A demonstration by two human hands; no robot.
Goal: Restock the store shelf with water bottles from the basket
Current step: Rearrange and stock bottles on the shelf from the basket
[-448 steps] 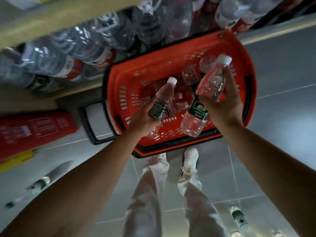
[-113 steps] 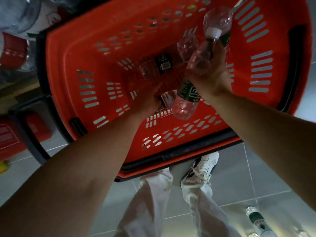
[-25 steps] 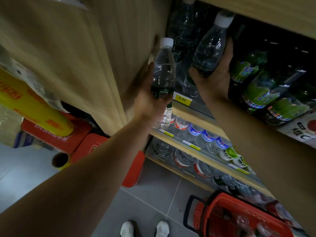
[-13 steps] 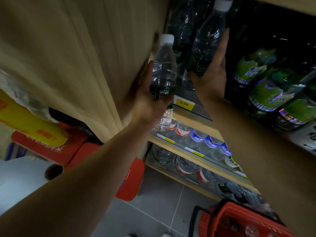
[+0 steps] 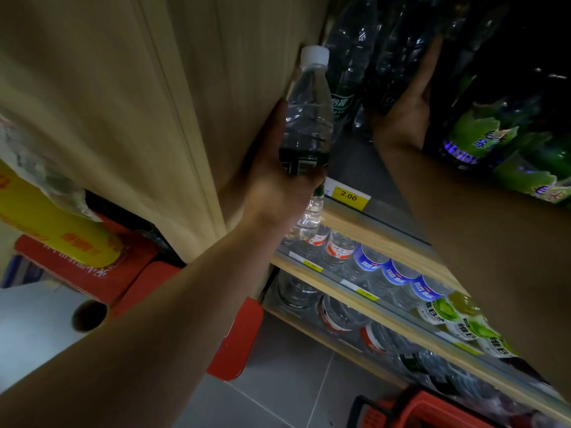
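Head view, store aisle. Item: clear plastic water bottle with white cap and dark green label (image 5: 307,128), upright, long axis near vertical, cap uppermost. Held by left hand (image 5: 278,177), fingers wrapped round the label band. Position: just outside the wooden shelf with yellow price tag (image 5: 364,211), close against the pale wooden side panel (image 5: 185,103); shelf opening lies forward and to the right of the grip. Right hand (image 5: 404,115), deeper in the shelf, fingers straight, flat against a dark clear bottle (image 5: 398,57) among the standing row; nothing clasped. Open room: bare shelf floor between the two hands, bounded by the panel on the left and green-labelled drink bottles (image 5: 482,140) on the right. Red plastic basket (image 5: 411,409): on the floor, lower right. Judgement: left hand is nearer the gap.
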